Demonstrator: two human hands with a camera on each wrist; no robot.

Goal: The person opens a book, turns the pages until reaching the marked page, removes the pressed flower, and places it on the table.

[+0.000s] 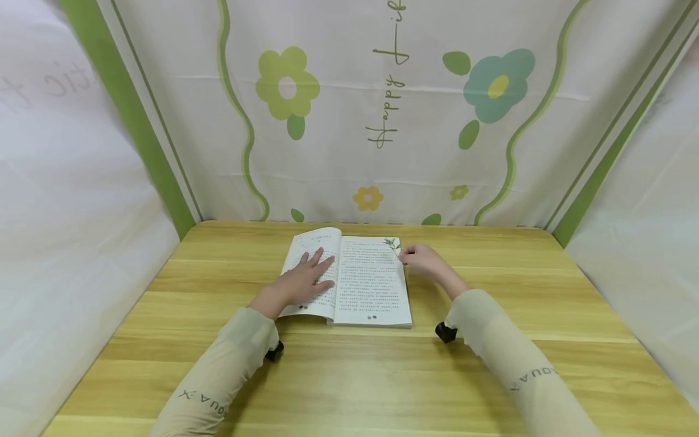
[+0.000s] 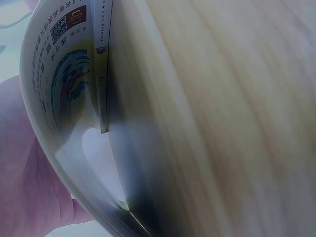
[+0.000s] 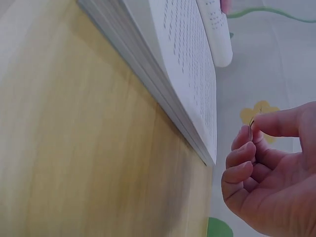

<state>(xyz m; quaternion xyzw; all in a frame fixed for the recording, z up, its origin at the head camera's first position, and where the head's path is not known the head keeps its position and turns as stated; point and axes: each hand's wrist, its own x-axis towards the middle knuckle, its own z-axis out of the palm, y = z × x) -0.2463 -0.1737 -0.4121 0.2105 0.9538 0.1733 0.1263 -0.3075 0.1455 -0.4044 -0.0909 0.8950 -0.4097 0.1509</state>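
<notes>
An open book with printed pages lies on the wooden table. Spread fingers of my left hand rest on its left page, which bows up off the table; in the left wrist view that hand shows behind the curved cover. At the upper right of the right page, a small green sprig with thin leaves overlaps the print. My right hand pinches its stem between thumb and fingertips at the page's edge. In the right wrist view, the stem end pokes out of the pinch of that hand.
The wooden table stretches around the book on every side. Behind it hangs a pale curtain printed with flowers, and white cloth walls stand left and right. A dark wrist camera sits under the right sleeve.
</notes>
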